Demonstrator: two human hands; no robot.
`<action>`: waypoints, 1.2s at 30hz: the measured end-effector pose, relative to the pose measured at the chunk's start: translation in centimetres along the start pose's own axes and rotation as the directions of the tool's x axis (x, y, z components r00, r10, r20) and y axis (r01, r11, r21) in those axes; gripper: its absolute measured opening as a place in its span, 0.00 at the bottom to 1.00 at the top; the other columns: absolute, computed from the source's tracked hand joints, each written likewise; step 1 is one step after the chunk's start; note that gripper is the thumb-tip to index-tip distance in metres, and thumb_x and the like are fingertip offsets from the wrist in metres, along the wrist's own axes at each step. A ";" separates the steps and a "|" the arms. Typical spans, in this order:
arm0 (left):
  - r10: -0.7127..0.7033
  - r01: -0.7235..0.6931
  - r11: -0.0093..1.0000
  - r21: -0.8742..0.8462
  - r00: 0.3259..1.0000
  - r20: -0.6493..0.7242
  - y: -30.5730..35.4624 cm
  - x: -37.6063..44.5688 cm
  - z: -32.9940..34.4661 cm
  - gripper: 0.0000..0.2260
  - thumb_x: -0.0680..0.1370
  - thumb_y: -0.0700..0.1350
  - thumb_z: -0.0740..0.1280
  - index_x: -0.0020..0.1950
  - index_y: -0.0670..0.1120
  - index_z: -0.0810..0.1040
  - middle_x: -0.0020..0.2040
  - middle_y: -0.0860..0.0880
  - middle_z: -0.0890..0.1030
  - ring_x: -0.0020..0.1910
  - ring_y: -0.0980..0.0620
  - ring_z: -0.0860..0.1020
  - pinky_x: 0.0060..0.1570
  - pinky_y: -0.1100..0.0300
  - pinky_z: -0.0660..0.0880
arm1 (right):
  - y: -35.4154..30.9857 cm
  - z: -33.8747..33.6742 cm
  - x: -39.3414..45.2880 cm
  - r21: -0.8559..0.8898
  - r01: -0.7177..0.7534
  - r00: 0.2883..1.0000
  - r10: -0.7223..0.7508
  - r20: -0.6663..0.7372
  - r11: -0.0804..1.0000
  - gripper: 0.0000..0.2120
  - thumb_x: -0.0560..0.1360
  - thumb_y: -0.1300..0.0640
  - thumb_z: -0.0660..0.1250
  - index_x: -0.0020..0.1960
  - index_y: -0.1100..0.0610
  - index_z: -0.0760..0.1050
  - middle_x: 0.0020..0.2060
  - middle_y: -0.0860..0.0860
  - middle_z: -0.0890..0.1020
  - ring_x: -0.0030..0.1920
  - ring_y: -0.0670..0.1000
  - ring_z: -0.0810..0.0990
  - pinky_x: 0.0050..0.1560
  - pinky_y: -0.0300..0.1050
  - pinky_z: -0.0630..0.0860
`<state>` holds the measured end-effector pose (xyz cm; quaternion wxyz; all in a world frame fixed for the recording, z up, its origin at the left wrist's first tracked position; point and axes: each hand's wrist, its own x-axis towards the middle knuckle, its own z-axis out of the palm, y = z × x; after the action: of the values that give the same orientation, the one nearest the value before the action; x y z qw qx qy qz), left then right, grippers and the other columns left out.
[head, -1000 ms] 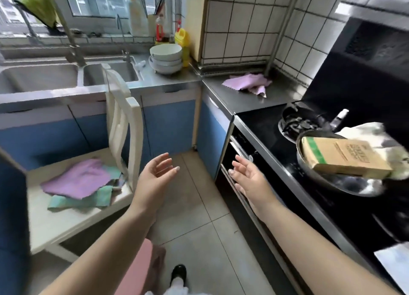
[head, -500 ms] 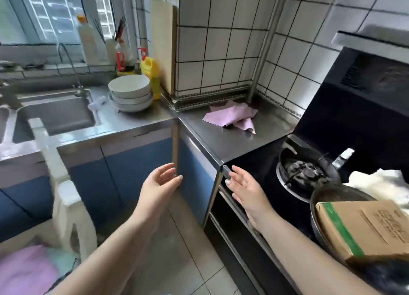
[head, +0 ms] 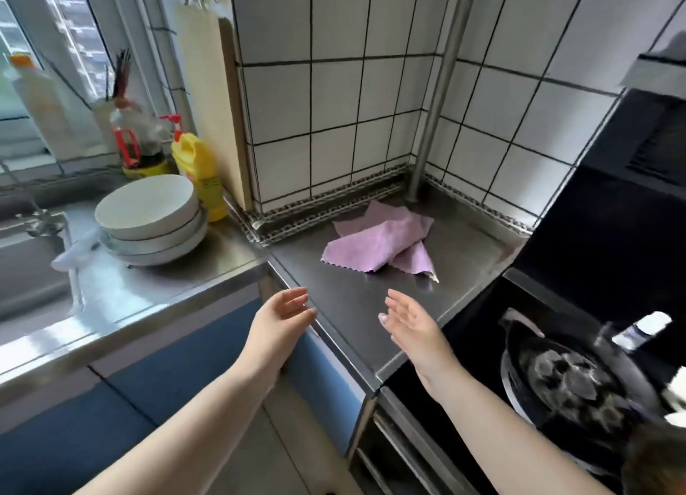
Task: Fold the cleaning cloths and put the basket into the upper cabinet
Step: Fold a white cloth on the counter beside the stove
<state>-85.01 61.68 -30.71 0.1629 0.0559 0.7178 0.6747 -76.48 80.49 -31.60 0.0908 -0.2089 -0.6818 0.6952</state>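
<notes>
Head view: both hands are hovering over the front edge of the steel counter [head: 464, 249], palms facing each other; the left hand [head: 278, 318] is lying at 7 o'clock of the purple cleaning cloth [head: 382, 244], fingers loosely spread and holding nothing; the right hand [head: 412, 324] is lying at 5 o'clock of that cloth, fingers straight and relaxed, likewise holding nothing; neither hand is touching the cloth. The cloth is lying crumpled and unfolded in the counter's corner, near the foot of the steel pipe [head: 438, 97], which is standing at its 1 o'clock. A stack of white bowls [head: 148, 216] is resting at 9 o'clock of the cloth, with a yellow bottle [head: 198, 171] just behind it; a cutting board [head: 211, 97] is hanging against the wall. A dark pan [head: 571, 376] is sitting on the stove at 4 o'clock; its contents are blurred.
</notes>
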 end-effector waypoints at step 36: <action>0.027 -0.806 0.228 0.547 0.566 0.824 -7.7 36.6 5.7 0.09 0.64 0.48 0.74 0.43 0.54 0.81 0.48 0.53 0.79 0.45 0.45 0.79 0.40 0.53 0.73 | 7.2 3.6 26.4 -0.082 -0.438 0.713 0.290 -0.638 0.895 0.18 0.73 0.70 0.63 0.59 0.56 0.77 0.46 0.51 0.78 0.46 0.48 0.75 0.45 0.32 0.69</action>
<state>-116.57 77.43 -44.27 0.1380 0.5831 0.7933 0.1081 -100.48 87.62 -43.17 0.1419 -0.5616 -0.6351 0.5110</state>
